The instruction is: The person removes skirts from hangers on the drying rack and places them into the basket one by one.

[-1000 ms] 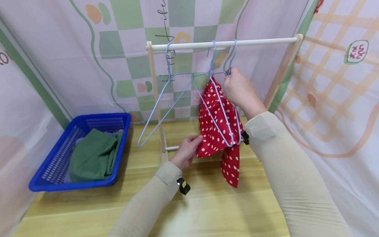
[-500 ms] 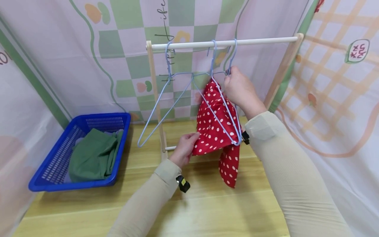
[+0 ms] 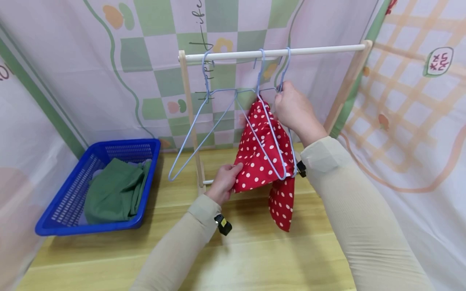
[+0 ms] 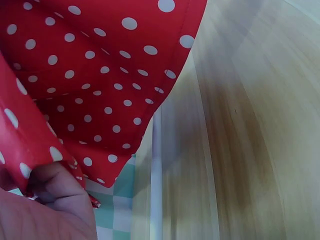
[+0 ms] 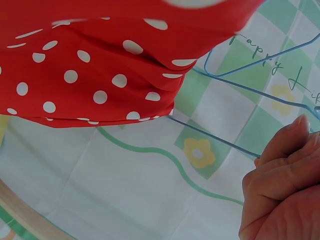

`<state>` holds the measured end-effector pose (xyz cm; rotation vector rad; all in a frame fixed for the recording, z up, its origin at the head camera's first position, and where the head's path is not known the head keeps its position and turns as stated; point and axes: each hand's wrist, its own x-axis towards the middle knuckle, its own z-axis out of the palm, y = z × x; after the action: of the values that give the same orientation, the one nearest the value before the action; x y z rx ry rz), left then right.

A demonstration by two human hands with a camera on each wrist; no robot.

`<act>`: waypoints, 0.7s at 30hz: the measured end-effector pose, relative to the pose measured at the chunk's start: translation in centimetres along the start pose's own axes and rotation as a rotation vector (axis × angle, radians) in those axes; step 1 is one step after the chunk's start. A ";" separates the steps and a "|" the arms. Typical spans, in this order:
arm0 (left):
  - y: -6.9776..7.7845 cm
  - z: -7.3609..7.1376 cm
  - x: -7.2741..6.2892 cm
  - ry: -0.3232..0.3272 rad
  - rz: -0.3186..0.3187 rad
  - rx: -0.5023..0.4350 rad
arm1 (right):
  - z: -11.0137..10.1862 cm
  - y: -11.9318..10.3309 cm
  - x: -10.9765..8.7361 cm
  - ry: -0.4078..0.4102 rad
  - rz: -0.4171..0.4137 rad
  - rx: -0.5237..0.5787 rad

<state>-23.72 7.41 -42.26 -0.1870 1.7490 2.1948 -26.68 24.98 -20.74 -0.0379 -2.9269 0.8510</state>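
Observation:
A red cloth with white dots [image 3: 255, 165] hangs over the rightmost blue wire hanger [image 3: 286, 66], its lower part dangling above the table. My right hand [image 3: 295, 111] grips that hanger just below its hook; in the right wrist view the fingers [image 5: 282, 175] are curled at the wire. My left hand [image 3: 223, 184] pinches the cloth's lower left edge between thumb and fingers, and the left wrist view shows the fabric folded over those fingers [image 4: 60, 187]. A middle hanger [image 3: 274, 133] hangs in front of the cloth. Another bare hanger [image 3: 188, 138] hangs at the left.
A white rod [image 3: 327, 50] on a wooden frame [image 3: 346, 87] carries the hangers. On the left of the wooden table [image 3: 255, 250] stands a blue basket [image 3: 54, 232] with a folded green cloth [image 3: 113, 192]. Patterned curtains enclose the back and sides.
My left hand has moved a little left, drawing the cloth's edge outward. The middle hanger swung right and came back. My right hand has stayed at its hanger.

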 end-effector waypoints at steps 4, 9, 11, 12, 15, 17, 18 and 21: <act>-0.1 0.0 0.1 0.006 0.002 -0.006 | 0.0 0.1 0.0 -0.002 0.002 0.009; 0.0 0.0 0.1 0.006 -0.002 -0.005 | -0.1 0.2 0.1 -0.005 -0.002 0.010; 0.0 0.0 0.1 0.004 -0.005 0.001 | -0.1 0.2 0.1 -0.002 -0.013 0.001; 0.0 0.0 0.1 0.003 -0.007 0.002 | -0.1 0.3 0.1 0.000 -0.019 -0.004; -0.1 0.1 0.2 -0.001 -0.010 -0.002 | -0.1 0.3 0.2 0.006 -0.031 -0.011; -0.1 0.1 0.2 -0.002 -0.009 -0.010 | -0.1 0.3 0.2 0.006 -0.033 -0.011; -0.1 0.2 0.3 -0.001 -0.011 -0.014 | -0.1 0.4 0.2 0.005 -0.033 -0.009; -0.2 0.2 0.3 0.003 -0.013 -0.011 | 0.0 0.4 0.1 0.000 -0.022 0.004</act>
<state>-23.97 7.70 -42.47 -0.2037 1.7327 2.1966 -26.82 25.31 -20.92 -0.0057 -2.9198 0.8539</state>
